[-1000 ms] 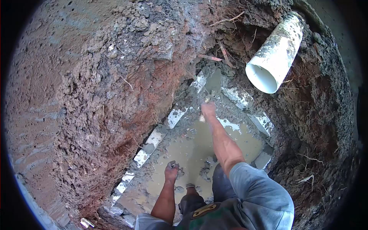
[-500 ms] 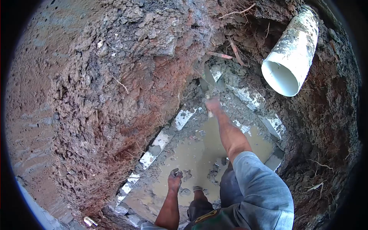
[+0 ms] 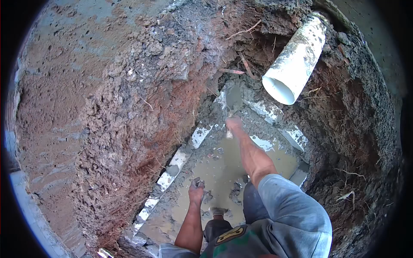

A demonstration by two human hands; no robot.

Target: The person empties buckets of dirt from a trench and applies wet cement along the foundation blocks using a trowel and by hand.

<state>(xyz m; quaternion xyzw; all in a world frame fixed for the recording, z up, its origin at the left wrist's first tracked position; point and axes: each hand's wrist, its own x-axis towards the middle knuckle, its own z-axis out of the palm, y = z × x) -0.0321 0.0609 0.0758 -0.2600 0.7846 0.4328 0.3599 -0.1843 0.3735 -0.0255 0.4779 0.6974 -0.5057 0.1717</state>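
Observation:
My right hand is closed round the handle of a trowel, whose grey blade points away from me onto wet mortar at the far corner of the pit. Pale bricks smeared with mortar line the left side, and more bricks run along the right. My left hand, muddy, hangs over the murky water near the left row; its fingers are curled, and whether they hold anything is too small to tell.
A white pipe juts from the earth wall at upper right. Steep soil rises on the left, with roots sticking out on the right. Reddish broken pieces lie beyond the far corner. My foot stands in the water.
The trowel blade has shifted from a leftward slant to pointing straight away, over the mortar at the corner. The camera view has swung, moving the pipe first right, then left. My left hand stays low.

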